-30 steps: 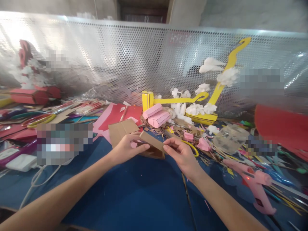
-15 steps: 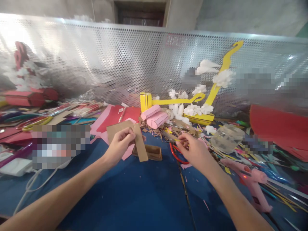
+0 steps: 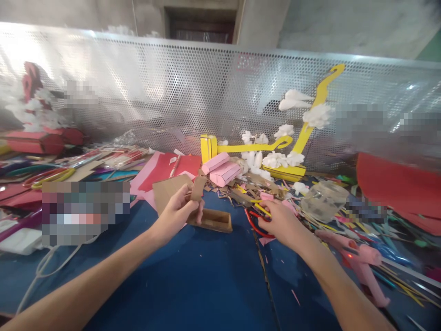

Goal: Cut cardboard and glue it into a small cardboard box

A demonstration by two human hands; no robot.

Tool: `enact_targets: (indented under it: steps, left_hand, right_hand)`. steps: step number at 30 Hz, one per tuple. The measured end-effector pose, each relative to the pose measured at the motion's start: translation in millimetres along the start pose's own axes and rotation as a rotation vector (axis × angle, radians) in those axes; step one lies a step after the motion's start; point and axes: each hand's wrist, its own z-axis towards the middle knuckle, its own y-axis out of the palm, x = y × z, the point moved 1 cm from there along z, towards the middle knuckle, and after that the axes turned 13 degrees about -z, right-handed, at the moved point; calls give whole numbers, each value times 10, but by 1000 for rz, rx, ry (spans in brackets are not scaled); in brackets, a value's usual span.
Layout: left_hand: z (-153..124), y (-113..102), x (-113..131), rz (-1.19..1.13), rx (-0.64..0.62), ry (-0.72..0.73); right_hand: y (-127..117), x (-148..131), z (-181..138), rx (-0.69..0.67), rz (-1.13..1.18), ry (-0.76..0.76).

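My left hand (image 3: pixel 179 209) is closed around a brown cardboard strip (image 3: pixel 198 187), whose upper end stands up past the fingers. Behind that hand is a larger cardboard sheet (image 3: pixel 165 193). An open, narrow cardboard box (image 3: pixel 220 223) lies on the blue table, just right of the left fingers. Over on the right, my right hand (image 3: pixel 280 223) has its fingers closed on the handle of a pair of scissors (image 3: pixel 253 225) with red and yellow grips. Their blades point up and left among the scraps and are hard to make out.
Two pink paper boxes (image 3: pixel 225 172) sit behind the cardboard scraps (image 3: pixel 241 195). Yellow models with white flowers (image 3: pixel 284 172) stand against the perforated metal panel (image 3: pixel 155 92). On the right are a tape roll (image 3: pixel 325 200) and a pink glue gun (image 3: pixel 358 262); a white cable (image 3: pixel 43 266) runs left.
My left hand has turned the cardboard strip from hanging downward to pointing up. My right hand has moved slightly down and closed in on the scissors' handle.
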Motion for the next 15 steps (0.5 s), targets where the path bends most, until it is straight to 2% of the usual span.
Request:
enact_targets:
  steps: [4, 7, 9, 11, 13, 15]
  left_hand:
    - [-6, 11, -2, 4, 15, -35]
    - [-15, 20, 24, 98, -9, 4]
    - [-21, 26, 41, 155, -33, 31]
    - [-28, 34, 51, 187, -49, 51]
    - [-37, 46, 57, 210, -64, 70]
    - [-47, 59, 64, 238, -72, 105]
  right_hand:
    - [-86, 0, -13, 117, 32, 33]
    - [-196, -82, -21, 187, 204, 81]
    - [-257, -178, -44, 148, 390, 41]
    - [-290, -285, -95, 52, 546, -46]
    - [-298, -375, -167, -35, 612, -129]
    - [-295, -440, -239, -65, 573, -194]
